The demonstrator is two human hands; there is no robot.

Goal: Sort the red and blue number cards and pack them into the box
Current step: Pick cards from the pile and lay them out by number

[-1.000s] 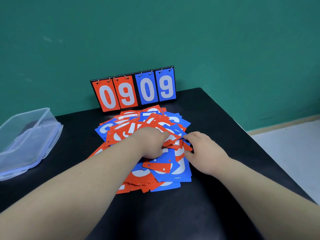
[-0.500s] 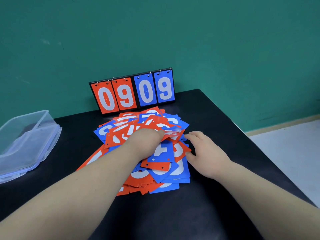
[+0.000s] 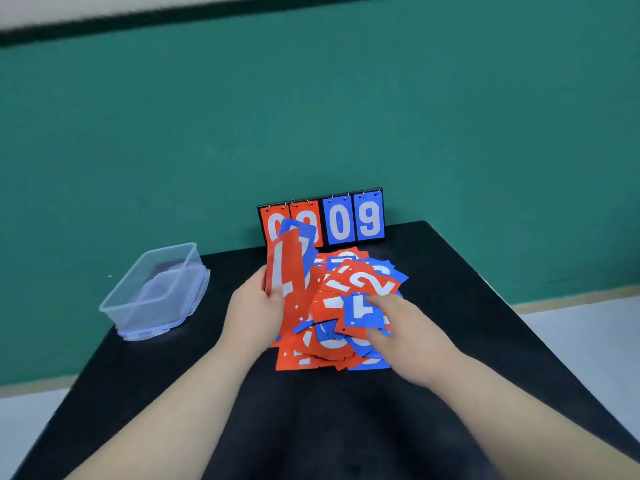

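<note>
A loose pile of red and blue number cards (image 3: 349, 289) lies on the black table (image 3: 346, 427). My left hand (image 3: 254, 306) grips a lifted bunch of cards (image 3: 289, 265) at the pile's left side; a red one faces me, a blue one stands behind it. My right hand (image 3: 401, 323) rests on the pile's right side, its thumb and fingers pinching a blue card (image 3: 362, 311) with a white digit. The clear plastic box (image 3: 156, 292) stands open at the table's left edge, apart from both hands.
A black flip scoreboard (image 3: 356, 220) with red and blue digits stands behind the pile against the green wall. The table's right edge drops to a pale floor (image 3: 588, 341). The box sits on what looks like its lid.
My left hand has lifted a bunch of cards off the pile and tilted them upright. My right hand moved onto a blue card. The camera has tilted up, so more wall shows.
</note>
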